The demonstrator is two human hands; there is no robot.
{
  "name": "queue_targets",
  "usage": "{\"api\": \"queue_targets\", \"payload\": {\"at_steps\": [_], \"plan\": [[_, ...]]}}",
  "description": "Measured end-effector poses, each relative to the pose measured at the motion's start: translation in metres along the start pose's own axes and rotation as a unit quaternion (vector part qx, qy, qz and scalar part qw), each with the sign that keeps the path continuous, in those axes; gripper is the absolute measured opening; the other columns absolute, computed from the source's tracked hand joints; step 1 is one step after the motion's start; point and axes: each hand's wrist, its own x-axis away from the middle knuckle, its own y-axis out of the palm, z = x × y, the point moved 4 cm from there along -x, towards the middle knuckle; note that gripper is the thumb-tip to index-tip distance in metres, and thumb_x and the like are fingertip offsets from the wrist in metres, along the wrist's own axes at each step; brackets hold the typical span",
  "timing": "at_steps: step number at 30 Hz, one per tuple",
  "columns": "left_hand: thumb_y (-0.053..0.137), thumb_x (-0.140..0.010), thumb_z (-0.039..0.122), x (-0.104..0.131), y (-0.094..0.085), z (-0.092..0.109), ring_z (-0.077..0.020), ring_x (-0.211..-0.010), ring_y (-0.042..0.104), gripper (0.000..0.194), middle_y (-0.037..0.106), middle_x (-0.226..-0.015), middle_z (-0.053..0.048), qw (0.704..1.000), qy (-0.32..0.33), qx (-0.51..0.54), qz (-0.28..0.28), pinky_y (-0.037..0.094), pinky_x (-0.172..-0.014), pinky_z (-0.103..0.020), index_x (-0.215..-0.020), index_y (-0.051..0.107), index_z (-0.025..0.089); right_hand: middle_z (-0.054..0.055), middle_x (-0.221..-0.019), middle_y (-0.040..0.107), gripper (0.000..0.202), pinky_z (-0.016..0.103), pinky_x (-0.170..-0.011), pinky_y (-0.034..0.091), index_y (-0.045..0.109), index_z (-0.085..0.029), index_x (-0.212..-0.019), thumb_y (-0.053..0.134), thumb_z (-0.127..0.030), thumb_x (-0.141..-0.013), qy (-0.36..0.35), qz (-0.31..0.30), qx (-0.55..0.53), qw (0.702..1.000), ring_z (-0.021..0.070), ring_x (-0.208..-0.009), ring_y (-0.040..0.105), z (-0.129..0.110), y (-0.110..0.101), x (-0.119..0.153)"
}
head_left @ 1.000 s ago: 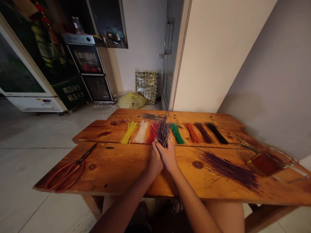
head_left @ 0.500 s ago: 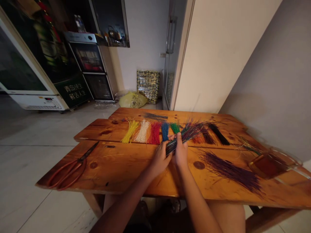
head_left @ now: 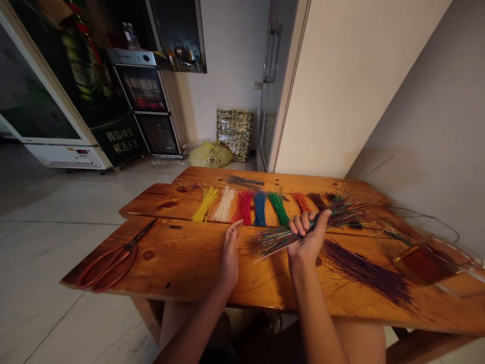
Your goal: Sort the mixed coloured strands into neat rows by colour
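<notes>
My right hand (head_left: 306, 235) is wrapped round a bundle of thin mixed-coloured wire-like strands (head_left: 275, 238), held above the table. Its ends fan out on both sides of the fist. My left hand (head_left: 230, 247) is apart from the bundle, fingers stretched out and holding nothing, just in front of a red bunch of strands (head_left: 245, 208). Behind the hands lie more bunches in a row: yellow (head_left: 204, 203), white (head_left: 223, 205), blue (head_left: 259, 210), green (head_left: 279, 209), orange (head_left: 301, 201) and brown (head_left: 317, 200). A black bunch is partly hidden by the held strands. Purple strands (head_left: 373, 275) lie to the right.
Red-handled scissors (head_left: 115, 260) lie at the left of the wooden table (head_left: 182, 273). A glass vessel with amber liquid (head_left: 420, 260) stands at the right, near some loose strands. Dark strands (head_left: 245, 181) lie at the back. A yellow bag (head_left: 209, 154) sits on the floor beyond.
My left hand has let go of the mixed bundle and moved left. My right hand has carried the bundle to the right, uncovering the green and orange bunches.
</notes>
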Motion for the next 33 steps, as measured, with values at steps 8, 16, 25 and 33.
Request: {"api": "queue_targets", "payload": {"at_steps": [8,16,25,33], "plan": [[0.033,-0.089,0.038,-0.009,-0.023,-0.009,-0.0188,-0.116,0.05,0.038,0.06,-0.117,-0.011,0.975,-0.124,0.085,0.162,0.025,-0.105,-0.036,-0.104,0.059,0.015,-0.011,-0.044,0.028,0.043,0.015,-0.034,0.022,0.042,-0.019,-0.062,0.049,-0.057,-0.08,0.006,-0.035,-0.028,0.999,0.0033,-0.034,0.02,-0.018,0.005,0.001],[0.035,-0.088,0.04,-0.005,-0.003,-0.016,-0.0198,-0.115,0.051,0.038,0.058,-0.12,-0.011,0.968,-0.16,0.184,0.054,0.032,-0.102,-0.036,-0.103,0.06,0.016,-0.011,-0.047,0.029,0.039,0.015,-0.038,0.027,0.045,-0.019,-0.068,0.051,-0.056,-0.079,-0.014,-0.002,-0.034,0.999,0.0035,-0.037,0.025,-0.025,0.0,-0.003],[0.045,-0.086,0.032,0.034,-0.008,0.016,-0.0227,-0.126,0.036,0.035,0.047,-0.133,-0.007,0.881,0.092,-0.379,-0.267,0.023,-0.108,-0.042,-0.119,0.053,0.023,-0.011,-0.048,0.028,0.034,0.015,-0.037,0.025,0.044,-0.019,-0.069,0.05,-0.05,-0.083,-0.091,0.047,0.025,0.994,0.004,-0.037,0.025,-0.04,-0.032,-0.011],[0.046,-0.086,0.027,0.06,-0.016,-0.008,-0.0228,-0.131,0.028,0.043,0.041,-0.138,-0.005,0.781,0.105,-0.519,-0.331,0.022,-0.108,-0.043,-0.129,0.046,0.026,-0.01,-0.047,0.029,0.032,0.015,-0.035,0.023,0.046,-0.02,-0.068,0.048,-0.047,-0.084,-0.147,0.027,0.058,0.987,0.0043,-0.036,0.022,-0.06,-0.017,-0.002]]}}
